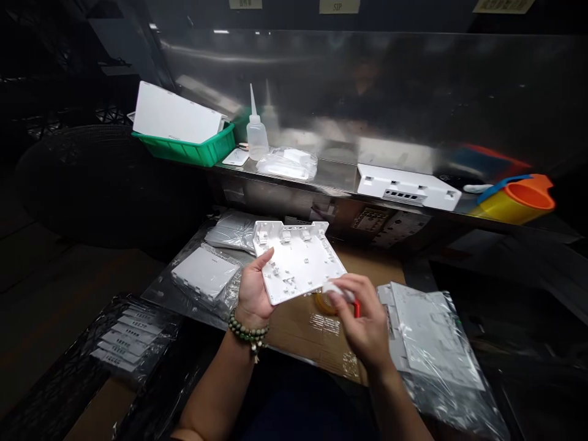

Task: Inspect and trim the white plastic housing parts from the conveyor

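Note:
My left hand (pixel 252 288), with a bead bracelet at the wrist, grips the left edge of a white plastic housing plate (pixel 298 260) and holds it tilted above a cardboard sheet (pixel 316 340). My right hand (pixel 361 318) is closed at the plate's lower right corner, pinching a small white piece (pixel 331 289) together with a red-tipped thing (pixel 357 308) that I cannot name. A roll of clear tape (pixel 323 303) lies just under that corner.
Bagged white housings lie at the left (pixel 204 272) and right (pixel 432 337). A bag of labelled strips (pixel 124 340) sits at the lower left. On the metal shelf stand a green tray (pixel 188 150), a squeeze bottle (pixel 256 131), a white housing (pixel 407 187) and orange and yellow cups (pixel 519 199).

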`<state>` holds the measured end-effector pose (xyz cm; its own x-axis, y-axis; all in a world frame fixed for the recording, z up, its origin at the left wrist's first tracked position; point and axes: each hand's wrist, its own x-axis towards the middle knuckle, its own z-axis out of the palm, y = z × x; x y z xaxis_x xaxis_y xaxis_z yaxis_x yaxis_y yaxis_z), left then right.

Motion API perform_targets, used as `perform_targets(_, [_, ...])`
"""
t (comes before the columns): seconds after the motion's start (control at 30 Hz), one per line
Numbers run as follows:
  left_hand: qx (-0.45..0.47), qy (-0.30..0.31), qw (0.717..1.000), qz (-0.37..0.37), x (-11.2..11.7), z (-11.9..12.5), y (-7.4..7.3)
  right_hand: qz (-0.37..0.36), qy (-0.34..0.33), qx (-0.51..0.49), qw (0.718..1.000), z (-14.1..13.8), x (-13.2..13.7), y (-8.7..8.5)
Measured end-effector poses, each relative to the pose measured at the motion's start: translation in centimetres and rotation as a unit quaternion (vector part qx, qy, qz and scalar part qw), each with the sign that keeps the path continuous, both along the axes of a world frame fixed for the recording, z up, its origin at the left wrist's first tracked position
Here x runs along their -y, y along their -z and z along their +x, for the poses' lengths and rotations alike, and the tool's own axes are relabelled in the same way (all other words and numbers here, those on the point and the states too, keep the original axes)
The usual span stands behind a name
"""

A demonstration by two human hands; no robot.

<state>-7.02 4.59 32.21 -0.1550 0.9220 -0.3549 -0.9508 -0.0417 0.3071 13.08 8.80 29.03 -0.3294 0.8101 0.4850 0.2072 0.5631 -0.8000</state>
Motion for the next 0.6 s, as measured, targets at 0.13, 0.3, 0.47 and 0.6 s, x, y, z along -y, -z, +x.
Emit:
perform_targets(0.13, [-0.009, 0.002, 1.0, 0.015, -0.1, 1.7, -1.1, 0.072, -0.107, 0.009, 0.992, -3.6, 3.1, -1.9])
perform_targets(0.3, [0.002, -0.031, 0.999, -0.008, 0.3, 2.0, -1.4, 0.113, -0.115, 0.039, 0.986, -4.2, 3.5, -1.9])
perform_targets(0.47, [-0.019, -0.081, 0.997, -0.008, 0.4, 1.9, -1.4, 0.11, -0.102, 0.029, 0.988, -4.2, 3.4, -2.0])
perform_targets(0.6, [-0.03, -0.068, 0.997, 0.017, 0.6, 1.8, -1.2, 0.096, -0.127, 0.046, 0.986, -4.2, 3.1, -2.4])
